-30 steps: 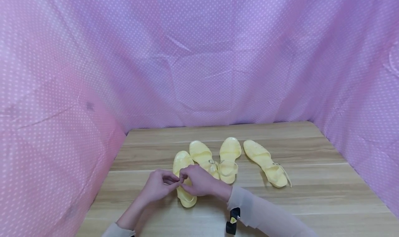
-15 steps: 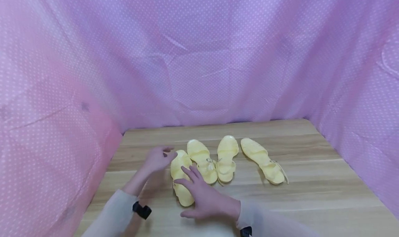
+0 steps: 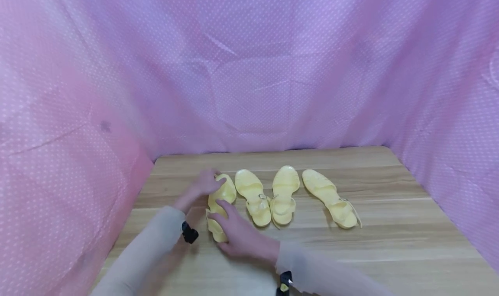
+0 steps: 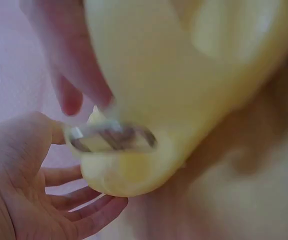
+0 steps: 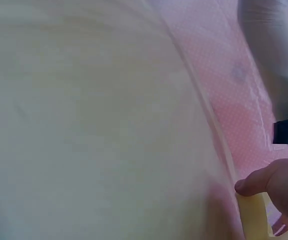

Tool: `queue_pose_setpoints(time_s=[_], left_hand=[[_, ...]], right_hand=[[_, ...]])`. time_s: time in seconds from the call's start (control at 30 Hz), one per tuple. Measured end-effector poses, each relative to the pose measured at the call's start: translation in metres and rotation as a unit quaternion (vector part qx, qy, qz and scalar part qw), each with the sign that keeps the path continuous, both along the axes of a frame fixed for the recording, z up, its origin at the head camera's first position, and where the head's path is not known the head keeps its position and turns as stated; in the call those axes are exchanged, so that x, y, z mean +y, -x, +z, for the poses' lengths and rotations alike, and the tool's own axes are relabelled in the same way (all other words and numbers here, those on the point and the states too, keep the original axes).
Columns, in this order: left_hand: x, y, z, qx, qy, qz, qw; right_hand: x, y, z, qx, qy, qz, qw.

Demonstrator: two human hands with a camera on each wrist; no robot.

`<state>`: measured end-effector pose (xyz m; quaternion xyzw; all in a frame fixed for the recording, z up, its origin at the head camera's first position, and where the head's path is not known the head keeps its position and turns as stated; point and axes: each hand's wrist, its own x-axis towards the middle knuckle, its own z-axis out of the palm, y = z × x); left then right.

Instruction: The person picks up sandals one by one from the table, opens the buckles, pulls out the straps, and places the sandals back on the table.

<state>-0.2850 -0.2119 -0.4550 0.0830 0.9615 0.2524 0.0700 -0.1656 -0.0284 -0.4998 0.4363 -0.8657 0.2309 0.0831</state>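
The leftmost of several pale yellow sandals (image 3: 223, 193) is between my two hands. At its toe, my left hand (image 3: 207, 181) holds it with the thumb over the upper and the other fingers round the far left side. My right hand (image 3: 241, 235) grips the heel end, thumb and fingers spread across it. The right wrist view shows a thumb (image 5: 251, 184) against a yellow part of the sandal (image 5: 254, 216). Close up in the left wrist view, the sandal's metal buckle (image 4: 113, 138) is blurred, and two hands are beside the sandal.
Right of the hands, a second sandal (image 3: 249, 181) and a third sandal (image 3: 286, 179) lie side by side. A fourth sandal (image 3: 319, 184) lies angled, its strap loose. Pink dotted cloth (image 3: 249, 71) rises behind and beside the wooden table (image 3: 390, 192).
The hands first met over the leftmost sandal's strap, then parted. The left hand went to the toe and the right to the heel. The sandal has shifted slightly left and away.
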Motion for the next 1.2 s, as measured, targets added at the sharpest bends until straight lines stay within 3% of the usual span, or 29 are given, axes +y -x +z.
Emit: queue_pose_setpoints(time_s=[0.23,0.47,0.63,0.73,0.8,0.9,1.0,1.13,1.2], left_hand=[[-0.010,0.029,0.017,-0.012,0.047,-0.030,0.9984],[0.004,0.031,0.011,-0.043,0.087,-0.044,0.9943],[0.029,0.027,0.020,-0.035,0.123,-0.073,0.9891],[0.047,0.028,0.025,-0.002,0.139,-0.118,0.9832],[0.056,0.029,0.024,-0.006,0.138,-0.137,0.9810],[0.068,0.034,0.019,-0.019,0.138,-0.140,0.9804],[0.071,0.036,0.009,-0.018,0.144,-0.115,0.9828],[0.068,0.034,0.005,0.002,0.144,-0.091,0.9854],[0.069,0.032,0.006,0.010,0.139,-0.099,0.9854]], right_hand=[[-0.035,0.021,0.010,0.047,-0.035,-0.022,0.998],[-0.041,0.024,0.002,0.008,-0.046,-0.024,0.999],[-0.005,0.020,0.029,0.000,-0.037,-0.007,0.999],[0.032,0.023,0.048,0.005,-0.060,-0.036,0.998],[0.055,0.029,0.053,-0.005,-0.086,-0.066,0.994],[0.083,0.038,0.052,-0.040,-0.140,-0.100,0.984],[0.093,0.048,0.042,-0.072,-0.163,-0.099,0.979],[0.092,0.053,0.032,-0.075,-0.148,-0.074,0.983],[0.093,0.050,0.033,-0.076,-0.134,-0.064,0.986]])
